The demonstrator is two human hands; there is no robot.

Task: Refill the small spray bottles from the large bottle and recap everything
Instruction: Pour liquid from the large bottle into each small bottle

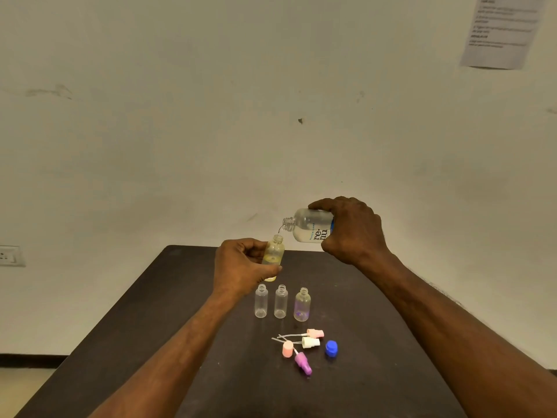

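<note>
My right hand (351,229) grips the large clear bottle (307,226), tipped on its side with its open mouth to the left. A thin stream runs from it into a small yellowish bottle (273,253), which my left hand (241,271) holds upright above the table. Three uncapped small bottles stand in a row below: two clear ones (261,301) (281,301) and a purple-tinted one (302,304). Loose spray tops lie in front: pink (315,333), white (310,342), purple (303,363), plus a pink cover (287,349) and the blue cap (331,347).
The dark table (180,342) stands against a pale wall. A wall socket (10,256) is at the left and a printed sheet (506,31) hangs at the upper right. The table's left and right edges slope away toward the floor.
</note>
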